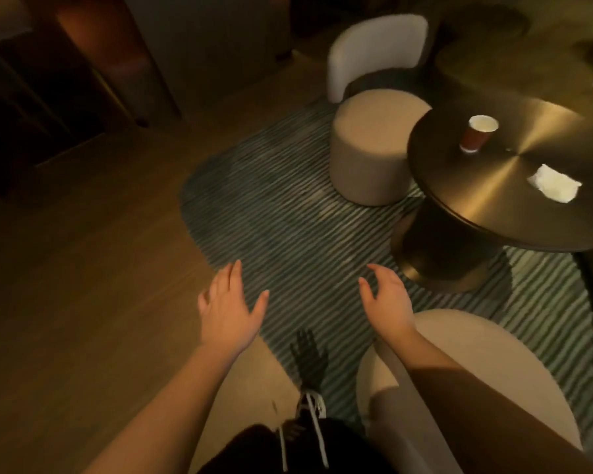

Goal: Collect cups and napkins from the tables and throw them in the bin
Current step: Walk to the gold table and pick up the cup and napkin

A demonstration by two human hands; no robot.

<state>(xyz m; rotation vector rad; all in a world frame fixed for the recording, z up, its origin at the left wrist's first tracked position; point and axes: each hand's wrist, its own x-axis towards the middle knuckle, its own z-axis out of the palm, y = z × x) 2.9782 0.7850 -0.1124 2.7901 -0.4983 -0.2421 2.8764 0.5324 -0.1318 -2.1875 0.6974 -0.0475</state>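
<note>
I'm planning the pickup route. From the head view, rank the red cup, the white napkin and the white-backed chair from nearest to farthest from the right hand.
From the right hand:
1. White napkin, on the near right part of the round table.
2. Red cup, upright farther back on the table; close to the napkin's range, so this order is tentative.
3. White-backed chair, beyond the table, clearly farthest.
</note>
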